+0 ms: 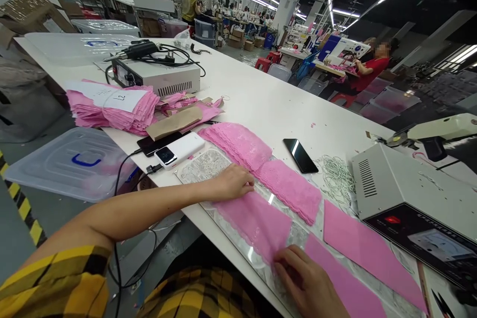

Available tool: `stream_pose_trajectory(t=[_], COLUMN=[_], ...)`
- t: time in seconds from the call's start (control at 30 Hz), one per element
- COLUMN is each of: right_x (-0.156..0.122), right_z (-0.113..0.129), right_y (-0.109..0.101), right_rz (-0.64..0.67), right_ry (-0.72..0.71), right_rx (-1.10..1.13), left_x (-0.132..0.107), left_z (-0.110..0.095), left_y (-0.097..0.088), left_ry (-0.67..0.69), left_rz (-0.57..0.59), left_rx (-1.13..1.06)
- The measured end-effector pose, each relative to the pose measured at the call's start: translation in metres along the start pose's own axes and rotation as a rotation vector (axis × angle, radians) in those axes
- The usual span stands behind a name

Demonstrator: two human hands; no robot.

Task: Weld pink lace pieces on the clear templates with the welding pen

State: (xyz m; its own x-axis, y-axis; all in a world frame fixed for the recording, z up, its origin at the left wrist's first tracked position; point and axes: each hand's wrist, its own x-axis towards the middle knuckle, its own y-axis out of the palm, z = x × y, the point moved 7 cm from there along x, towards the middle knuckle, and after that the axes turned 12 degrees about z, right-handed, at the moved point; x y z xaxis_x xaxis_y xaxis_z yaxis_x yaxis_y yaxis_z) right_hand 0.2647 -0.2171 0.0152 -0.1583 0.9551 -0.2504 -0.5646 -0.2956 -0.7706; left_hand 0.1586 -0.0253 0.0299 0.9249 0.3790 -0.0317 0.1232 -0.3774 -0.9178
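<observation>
A flat pink fabric piece [257, 221] lies on a clear plate [197, 169] at the near edge of the white table [261, 99]. My left hand [233, 182] rests on its far end, fingers curled down onto the cloth. My right hand [309, 280] presses the near end, fingers flat and slightly spread. Beyond it lie two pink lace stacks [238, 144] [290, 189]. More plain pink pieces [357, 243] sit to the right.
A black phone [300, 155], a white power bank [179, 151], a pile of white elastic bands [335, 174] and a grey machine box [413, 198] sit nearby. A pink stack with a paper label [112, 104] and another grey box [156, 77] are at left. Other workers sit behind.
</observation>
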Motion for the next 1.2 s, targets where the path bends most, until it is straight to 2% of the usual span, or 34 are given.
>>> stream_pose_trajectory(t=[0.2, 0.4, 0.53, 0.7, 0.77, 0.83, 0.93, 1.03, 1.2], right_x=[-0.001, -0.003, -0.002, -0.002, -0.003, -0.004, -0.005, 0.003, 0.019], right_z=[-0.002, -0.004, -0.005, 0.005, 0.008, 0.008, 0.005, 0.001, -0.012], right_y=[0.004, 0.008, 0.008, 0.001, -0.002, -0.008, -0.025, -0.033, -0.023], right_rz=[-0.091, -0.171, -0.138, -0.108, -0.09, -0.113, -0.299, -0.447, -0.432], right_ry=[0.001, -0.008, -0.031, -0.025, -0.023, -0.03, -0.053, -0.055, -0.024], right_rx=[-0.002, -0.008, -0.026, -0.025, -0.021, -0.021, -0.086, -0.244, -0.466], left_x=[-0.011, -0.015, -0.008, 0.001, -0.007, -0.021, -0.049, -0.063, -0.065], left_z=[-0.006, -0.011, -0.007, -0.004, -0.012, -0.025, -0.037, -0.033, -0.019], left_y=[0.005, 0.005, 0.002, -0.008, -0.009, -0.004, 0.006, 0.017, 0.027], left_ry=[0.078, 0.12, 0.097, 0.032, 0.081, 0.198, 0.347, 0.326, 0.252], left_rz=[0.064, 0.067, 0.034, -0.086, -0.104, -0.095, -0.092, -0.056, 0.029], left_rx=[0.013, 0.039, 0.059, 0.088, 0.088, 0.102, 0.177, 0.239, 0.3])
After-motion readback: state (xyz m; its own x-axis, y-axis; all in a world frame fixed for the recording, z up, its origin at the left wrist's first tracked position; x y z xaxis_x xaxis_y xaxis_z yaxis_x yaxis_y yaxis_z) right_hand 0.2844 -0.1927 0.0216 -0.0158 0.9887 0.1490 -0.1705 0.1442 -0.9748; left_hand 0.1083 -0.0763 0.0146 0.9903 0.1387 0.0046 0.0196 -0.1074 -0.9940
